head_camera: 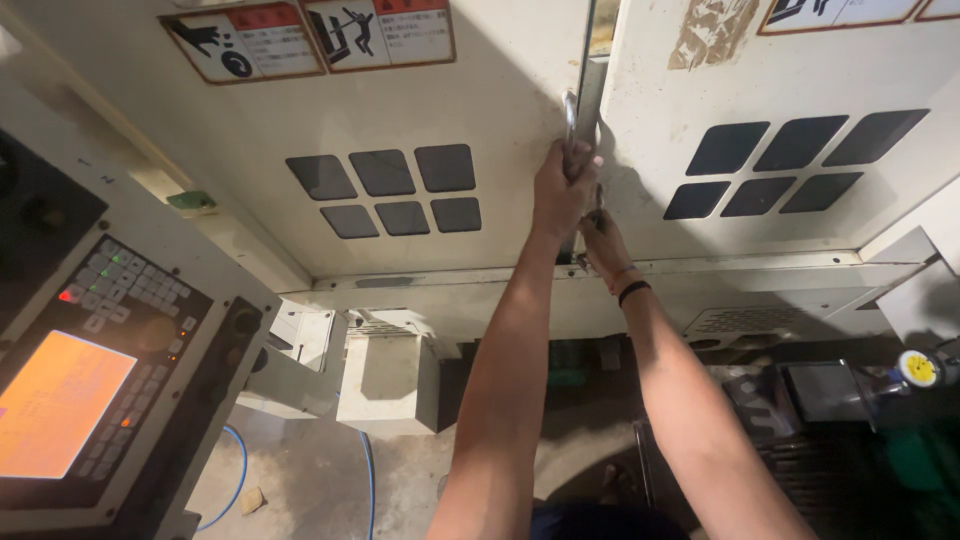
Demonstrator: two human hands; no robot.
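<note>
**Both hands on the door handles at the seam**

Looking down along two bare arms, and both reach to the middle of a big cream-coloured machine cabinet. The left hand (562, 190) is wrapped tight around the metal handle (570, 120) of the left door (400, 110), fingers curled right over the bar. Just below and to the right of it, the right hand (603, 240) is closed around a second handle, mostly hidden under the fingers, at the edge of the right door (780, 90); a dark wristband (633, 291) sits on that wrist.

Where do things stand? The two doors nearly meet: only a narrow dark gap (590, 40) runs up between them above the hands. From this single view I judge the doors almost together, with the grip firmly made on both sides, but whether they are latched I cannot tell. The last bit of the seam is what remains in play.

Each door carries a cluster of dark square window panels (385, 190), six to a side, and warning stickers (310, 38) run along the top. Near left, a control panel (120, 330) juts out, its screen (55, 400) glowing orange beneath rows of keys. Down on the floor, a blue cable (238, 470) loops over the concrete, and at far right a small yellow-faced gauge (918, 368) sits among dark clutter.
</note>
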